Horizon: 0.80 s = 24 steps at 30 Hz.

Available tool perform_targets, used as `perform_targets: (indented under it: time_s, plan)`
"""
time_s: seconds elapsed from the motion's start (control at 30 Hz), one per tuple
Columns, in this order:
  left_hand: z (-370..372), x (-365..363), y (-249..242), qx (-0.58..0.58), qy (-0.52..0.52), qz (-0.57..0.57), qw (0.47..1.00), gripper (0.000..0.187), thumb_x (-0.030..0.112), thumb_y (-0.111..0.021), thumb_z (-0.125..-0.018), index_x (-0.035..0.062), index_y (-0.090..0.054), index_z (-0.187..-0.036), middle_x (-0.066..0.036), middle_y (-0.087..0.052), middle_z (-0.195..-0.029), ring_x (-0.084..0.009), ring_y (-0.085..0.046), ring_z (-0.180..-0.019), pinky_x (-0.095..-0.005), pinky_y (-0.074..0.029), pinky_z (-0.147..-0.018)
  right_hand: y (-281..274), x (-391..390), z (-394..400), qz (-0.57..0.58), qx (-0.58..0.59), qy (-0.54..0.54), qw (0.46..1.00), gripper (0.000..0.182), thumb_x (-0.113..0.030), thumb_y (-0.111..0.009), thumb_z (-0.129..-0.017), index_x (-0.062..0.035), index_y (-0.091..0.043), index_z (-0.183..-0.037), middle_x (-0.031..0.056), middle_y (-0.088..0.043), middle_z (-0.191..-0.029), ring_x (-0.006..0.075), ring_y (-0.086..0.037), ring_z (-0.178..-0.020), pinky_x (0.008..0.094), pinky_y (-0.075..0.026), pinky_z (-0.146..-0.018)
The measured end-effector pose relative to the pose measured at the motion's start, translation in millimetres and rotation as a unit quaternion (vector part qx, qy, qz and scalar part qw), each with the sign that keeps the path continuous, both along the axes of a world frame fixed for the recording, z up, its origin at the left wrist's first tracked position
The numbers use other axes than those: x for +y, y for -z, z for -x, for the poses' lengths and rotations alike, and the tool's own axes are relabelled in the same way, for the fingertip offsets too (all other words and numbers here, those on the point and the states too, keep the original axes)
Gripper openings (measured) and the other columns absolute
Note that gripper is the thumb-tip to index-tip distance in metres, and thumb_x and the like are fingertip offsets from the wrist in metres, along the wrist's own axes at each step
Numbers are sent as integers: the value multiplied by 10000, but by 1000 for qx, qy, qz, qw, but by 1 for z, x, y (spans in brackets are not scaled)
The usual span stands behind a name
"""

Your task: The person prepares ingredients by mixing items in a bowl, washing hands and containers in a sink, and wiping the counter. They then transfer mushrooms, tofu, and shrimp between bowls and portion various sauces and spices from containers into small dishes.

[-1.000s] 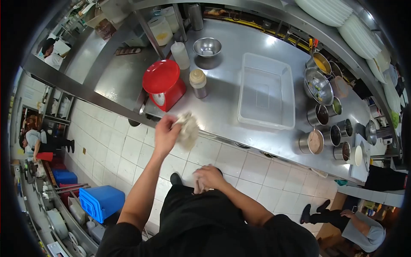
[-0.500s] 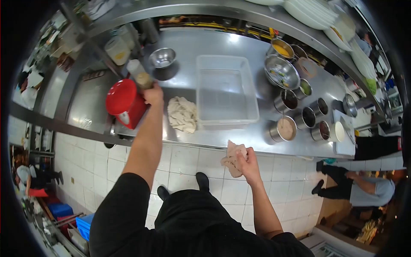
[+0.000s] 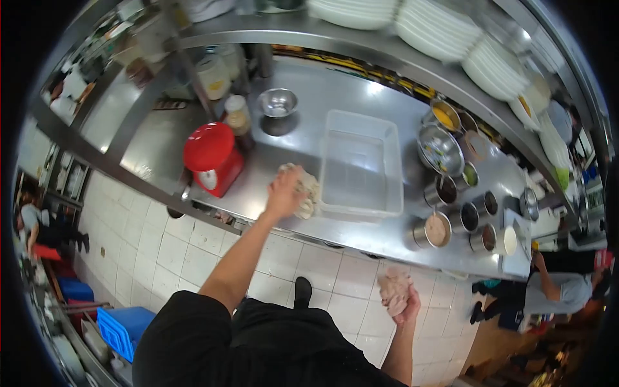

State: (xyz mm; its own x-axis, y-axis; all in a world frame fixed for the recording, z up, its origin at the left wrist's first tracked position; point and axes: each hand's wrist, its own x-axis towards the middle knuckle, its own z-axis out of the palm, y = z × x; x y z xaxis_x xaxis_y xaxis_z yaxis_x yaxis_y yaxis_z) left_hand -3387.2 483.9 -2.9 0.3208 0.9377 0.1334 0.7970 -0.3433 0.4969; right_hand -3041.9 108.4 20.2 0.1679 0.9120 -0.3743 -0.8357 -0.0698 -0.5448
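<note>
My left hand [image 3: 284, 195] lies over the near left side of a crumpled cream cloth [image 3: 309, 191] on the steel counter, fingers stretched out across it. My right hand [image 3: 406, 308] is closed around a bunched pinkish cloth [image 3: 394, 288], held over the floor in front of the counter. Right of the cream cloth sits a clear plastic tub [image 3: 361, 211]. A red kitchen scale [image 3: 213, 158] stands to the left, with a capped squeeze bottle [image 3: 238, 116] behind it. Farther back is a small steel bowl [image 3: 278, 103].
Steel pots, one holding pinkish sauce [image 3: 438, 230], and a larger steel bowl [image 3: 441, 149] crowd the counter's right side. Stacked white plates [image 3: 438, 29] fill the shelf above. A person [image 3: 558, 293] stands at right, another [image 3: 48, 226] at far left. A blue crate [image 3: 126, 329] is at lower left.
My left hand has left the squeeze bottle and come onto the cream cloth. My right hand, with the pinkish cloth, has moved lower and to the right. The view has shifted and turned.
</note>
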Motion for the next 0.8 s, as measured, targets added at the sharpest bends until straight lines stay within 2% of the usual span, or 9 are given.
perform_targets:
  time_s: [0.07, 0.23, 0.43, 0.57, 0.6, 0.63, 0.7, 0.77, 0.8]
  plan:
    - [9, -25, -9, 140, 64, 47, 987, 658, 476, -568, -1017, 285, -375, -1616, -129, -357, -1672, -371, -266, -1558, -672, -219, -1189, 26, 12, 22, 51, 10, -53, 997, 598, -461, -504, -1045, -63, -490, -1492, 185, -622, -1397, 368, -706, -1073, 493, -642, -632]
    - [15, 62, 4, 140, -105, 58, 983, 707, 531, -520, -1025, 211, -345, -1630, -143, -306, -1695, -359, -177, -1599, -674, -219, -1201, -36, 101, 149, 33, -5, -106, 994, 573, -440, -511, -1050, -130, -448, -1528, 163, -593, -1441, 345, -701, -1074, 473, -638, -646]
    - [102, 13, -135, -82, -43, 26, 995, 455, 372, -486, -1063, 46, -636, -1343, -219, -601, -1422, -430, -544, -1347, -540, -452, -1094, -101, 198, 267, -58, -190, -141, 970, 576, -375, -544, -1050, -123, -406, -1549, 170, -594, -1424, 341, -698, -1071, 464, -633, -699]
    - [252, -66, -69, -322, -36, 69, 944, 373, 194, -469, -1052, 12, -612, -1345, -263, -595, -1402, -427, -584, -1294, -491, -480, -1087, -36, 287, 296, -44, -427, -154, 890, 624, -383, -578, -1038, -95, -383, -1557, 191, -580, -1429, 364, -655, -1165, 532, -593, -827]
    - [303, -91, -53, -344, -4, 1, 939, 523, 126, -542, -994, 89, -476, -1511, -272, -531, -1474, -425, -559, -1338, -490, -479, -1091, -6, 307, 297, -34, -659, -133, 739, 656, -380, -611, -1018, -79, -379, -1552, 202, -587, -1413, 386, -622, -1209, 562, -545, -898]
    - [362, -104, -49, -276, 14, 222, 935, 751, 67, -613, -939, 166, -323, -1624, -243, -359, -1620, -431, -400, -1479, -493, -390, -1184, 7, 325, 307, -29, -840, -91, 534, 688, -377, -644, -997, -63, -375, -1546, 212, -594, -1396, 409, -589, -1253, 593, -497, -970]
    - [470, -105, -14, -69, 127, 334, 931, 679, 284, -716, -927, 170, -490, -1556, -223, -474, -1569, -397, -462, -1443, -475, -393, -1186, -8, 331, 381, 105, -964, -12, 244, 614, -323, -691, -952, -34, -476, -1450, 214, -613, -1344, 434, -534, -1289, 565, -413, -1066]
    - [573, -108, 8, -14, 62, 361, 931, 569, 449, -680, -939, 169, -646, -1433, -115, -670, -1392, -351, -578, -1343, -452, -426, -1152, -13, 333, 436, 93, -976, -72, 183, 388, -222, -704, -917, -25, -630, -1243, 195, -676, -1179, 416, -623, -1128, 485, -498, -958]
    - [620, -98, 28, -69, 6, 378, 923, 450, 442, -667, -955, 122, -752, -1260, -108, -705, -1317, -343, -626, -1269, -456, -480, -1086, -10, 329, 471, -33, -910, -180, 373, 159, -137, -671, -931, -12, -698, -1024, 162, -706, -1010, 335, -682, -931, 429, -544, -822]
